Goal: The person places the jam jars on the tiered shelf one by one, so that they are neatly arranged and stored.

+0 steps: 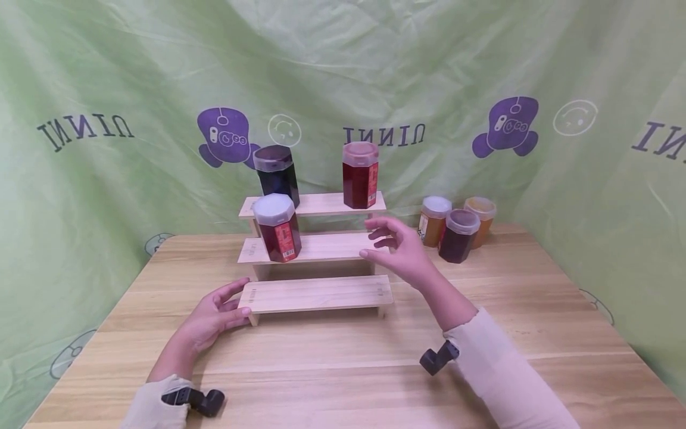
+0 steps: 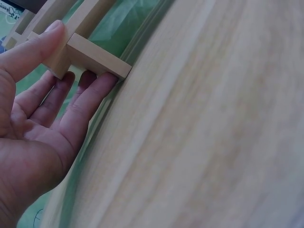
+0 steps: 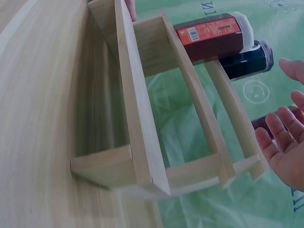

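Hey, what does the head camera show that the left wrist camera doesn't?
Only the head view shows the right hand open in the air beside the middle step, three jars on the shelf, and three more jars on the table. Only the left wrist view shows the fingers tucked under the bottom step's end, thumb on top. Both show the left hand holding the shelf's bottom-left corner on the table.

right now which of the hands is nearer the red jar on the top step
Right. The right hand hovers open just below the top-step red jar; the left hand holds the bottom step's left end.
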The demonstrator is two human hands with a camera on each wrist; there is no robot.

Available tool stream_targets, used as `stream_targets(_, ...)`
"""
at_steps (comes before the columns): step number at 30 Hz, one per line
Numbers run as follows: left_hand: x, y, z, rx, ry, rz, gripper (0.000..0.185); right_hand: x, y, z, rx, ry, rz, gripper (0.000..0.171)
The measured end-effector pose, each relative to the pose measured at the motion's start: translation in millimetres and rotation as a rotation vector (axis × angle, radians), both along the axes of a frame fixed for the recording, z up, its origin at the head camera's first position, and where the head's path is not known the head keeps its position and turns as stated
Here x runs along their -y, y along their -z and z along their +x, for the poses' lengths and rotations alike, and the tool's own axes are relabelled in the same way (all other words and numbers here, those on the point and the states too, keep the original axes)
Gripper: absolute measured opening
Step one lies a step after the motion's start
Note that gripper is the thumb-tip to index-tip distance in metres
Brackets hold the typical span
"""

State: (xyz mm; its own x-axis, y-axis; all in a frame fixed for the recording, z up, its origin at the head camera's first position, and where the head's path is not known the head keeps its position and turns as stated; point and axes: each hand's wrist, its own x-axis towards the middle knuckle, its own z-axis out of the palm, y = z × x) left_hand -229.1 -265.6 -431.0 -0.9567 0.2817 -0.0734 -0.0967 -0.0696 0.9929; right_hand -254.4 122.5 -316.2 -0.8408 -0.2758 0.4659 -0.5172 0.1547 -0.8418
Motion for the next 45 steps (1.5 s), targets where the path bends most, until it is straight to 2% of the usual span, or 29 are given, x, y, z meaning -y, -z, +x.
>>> stream_targets(5, -1.0, -0.4, 0.4, -0.006, 0.001, -0.007, 0.073, -13.6, 11.0, -4.0, -0.016, 0.017, -0.006, 0.049)
stream_targets(16, -2.0, -1.8, 1.2, -0.007, -0.007, -0.019, 0.074, -42.2, 13.4, 3.1, -0.036, 0.096, 0.056, 0.056)
stream_targets(25, -1.7, -2.0, 0.7, 0.005, -0.017, -0.003, 0.074, -69.9, 15.4, 6.3, 0.002, 0.134, 0.038, 0.059)
stream_targets(32, -2.4, -2.2, 1.9, 0.002, 0.002, 0.016, 0.077, -88.0, 15.6, 6.6, 0.034, 0.173, 0.021, 0.057)
stream_targets(45, -1.6, -3.5, 3.2, 0.016, -0.011, -0.001, 0.077, -116.4, 24.5, 1.1, 0.013, 0.319, 0.09, 0.062)
